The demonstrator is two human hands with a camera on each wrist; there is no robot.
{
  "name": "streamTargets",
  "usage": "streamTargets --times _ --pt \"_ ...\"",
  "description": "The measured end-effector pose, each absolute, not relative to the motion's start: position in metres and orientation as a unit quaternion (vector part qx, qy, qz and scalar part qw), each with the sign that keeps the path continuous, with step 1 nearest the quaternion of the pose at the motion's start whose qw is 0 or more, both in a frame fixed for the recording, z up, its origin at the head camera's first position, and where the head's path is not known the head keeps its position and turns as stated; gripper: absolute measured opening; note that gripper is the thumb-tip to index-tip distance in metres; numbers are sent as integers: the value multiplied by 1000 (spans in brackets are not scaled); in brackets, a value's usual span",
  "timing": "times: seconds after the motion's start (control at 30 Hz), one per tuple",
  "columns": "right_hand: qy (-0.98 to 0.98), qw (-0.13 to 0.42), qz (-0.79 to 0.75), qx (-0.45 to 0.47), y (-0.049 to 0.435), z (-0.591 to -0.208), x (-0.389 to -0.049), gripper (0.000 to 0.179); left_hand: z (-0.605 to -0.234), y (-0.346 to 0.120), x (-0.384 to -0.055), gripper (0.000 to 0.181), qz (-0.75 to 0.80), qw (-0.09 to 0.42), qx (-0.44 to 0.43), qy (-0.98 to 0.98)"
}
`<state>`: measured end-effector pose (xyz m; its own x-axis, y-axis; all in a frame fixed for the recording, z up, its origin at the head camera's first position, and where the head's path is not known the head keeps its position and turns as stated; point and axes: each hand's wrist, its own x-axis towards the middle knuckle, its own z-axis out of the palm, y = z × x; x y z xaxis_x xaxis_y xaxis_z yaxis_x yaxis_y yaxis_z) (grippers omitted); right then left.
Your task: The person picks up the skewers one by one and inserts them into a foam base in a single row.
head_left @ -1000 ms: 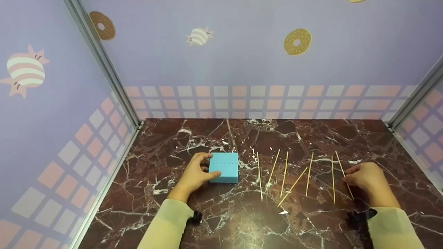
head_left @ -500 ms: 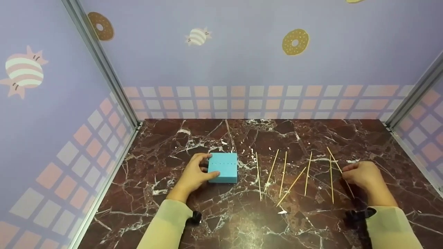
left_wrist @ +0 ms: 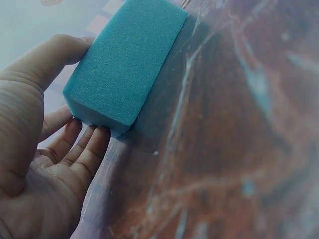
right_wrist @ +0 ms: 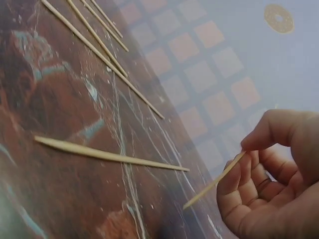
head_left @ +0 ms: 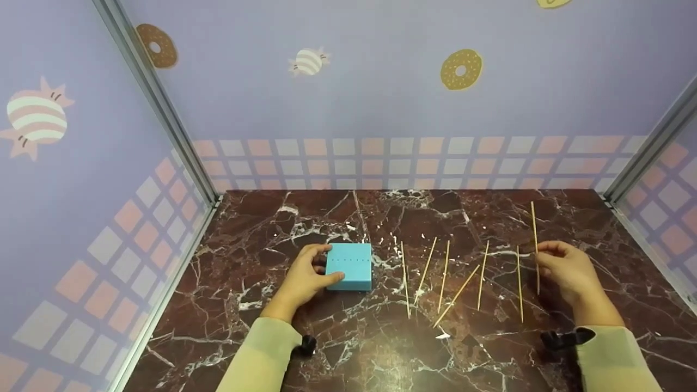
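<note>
Blue square foam block (head_left: 348, 267): one is clamped by the left grip (head_left: 302, 279) on the dark-red marbled table (head_left: 348, 337).
Thin pale wooden sticks (right_wrist: 94, 152): six are laid to its right, one is pinched by the right grip (head_left: 570, 273).

tabletop (head_left: 381, 348): dark red, white-veined | back wall (head_left: 381, 103): lilac | donut print (head_left: 461, 59) | left corner post (head_left: 165, 109): grey

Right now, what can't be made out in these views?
1. Head: whether the dots on the block are holes or marks; too small.
2. Left wrist: the block's upper end; cut off by the top edge.
3. Right wrist: the held stick's upper end; hidden by the right hand.
4. Right wrist: the upper sticks' far ends; cut off by the top edge.
</note>
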<state>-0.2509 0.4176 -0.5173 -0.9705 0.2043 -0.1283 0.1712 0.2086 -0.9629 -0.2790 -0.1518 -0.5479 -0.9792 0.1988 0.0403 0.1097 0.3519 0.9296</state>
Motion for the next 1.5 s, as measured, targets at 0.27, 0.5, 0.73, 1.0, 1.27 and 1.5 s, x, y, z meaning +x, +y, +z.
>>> streamTargets --times 0.27,0.5,0.73,1.0,1.27,1.5 --pt "-701 22 704 -113 410 -524 -248 24 -549 -153 -280 74 560 41 96 822" --pt "-646 46 757 -86 400 -518 -253 25 -548 -155 -280 74 563 37 92 821" --pt "-633 54 771 -40 370 -498 -263 27 -549 -158 -278 73 563 26 82 822" --pt "-615 78 785 13 331 -476 -272 35 -551 -153 -279 74 561 41 88 822" --pt "-631 82 771 36 293 -467 -282 33 -549 -151 -277 74 564 40 86 821" --pt "-681 65 727 64 262 -460 -292 31 -549 -151 -279 75 564 35 91 820"
